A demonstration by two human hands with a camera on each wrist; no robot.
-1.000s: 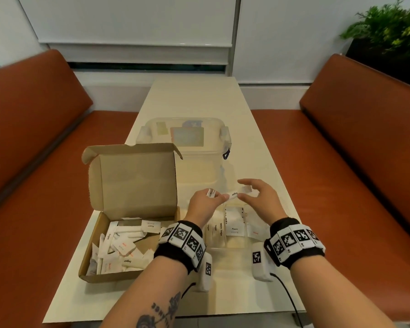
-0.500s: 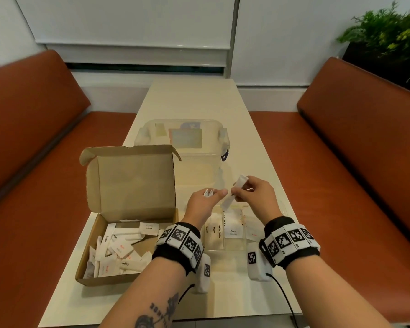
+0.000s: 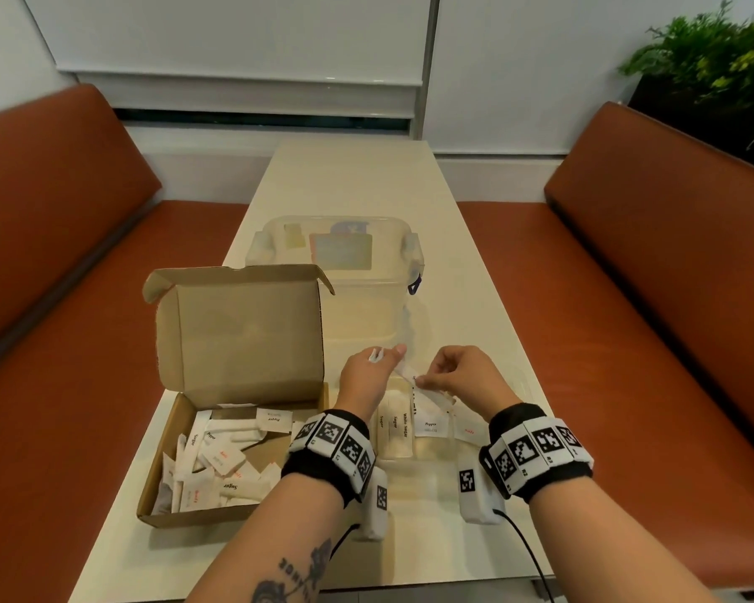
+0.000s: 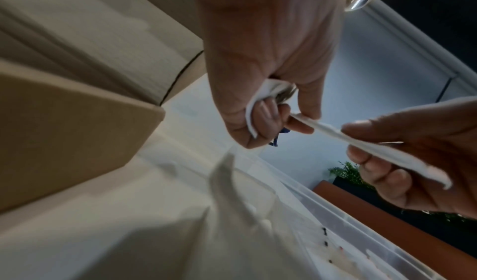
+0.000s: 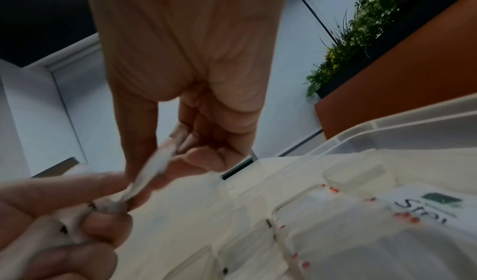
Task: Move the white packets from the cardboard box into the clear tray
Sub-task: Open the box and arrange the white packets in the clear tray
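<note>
The open cardboard box (image 3: 192, 517) at my left holds several white packets (image 3: 218, 463). Just right of it lies the clear compartment tray (image 3: 410, 458), with labelled packets in its slots. My left hand (image 3: 368, 369) hovers over the tray's far left and grips a small bunch of white packets (image 4: 260, 100) in its curled fingers. Its thumb and forefinger also pinch one end of a long white stick packet (image 3: 408, 374). My right hand (image 3: 458, 376) pinches the other end of that stick packet (image 5: 154, 168), slanting over the tray.
A clear lidded container (image 3: 336, 254) stands behind the tray and the box's upright lid (image 3: 240, 328). Orange benches (image 3: 627, 298) flank the narrow cream table (image 3: 345, 176). A plant (image 3: 714, 58) is at the far right.
The stick packet lay level between both hands, then my right hand tipped it up. Now both hands are lower and closer to me, and the packet slants down toward the tray.
</note>
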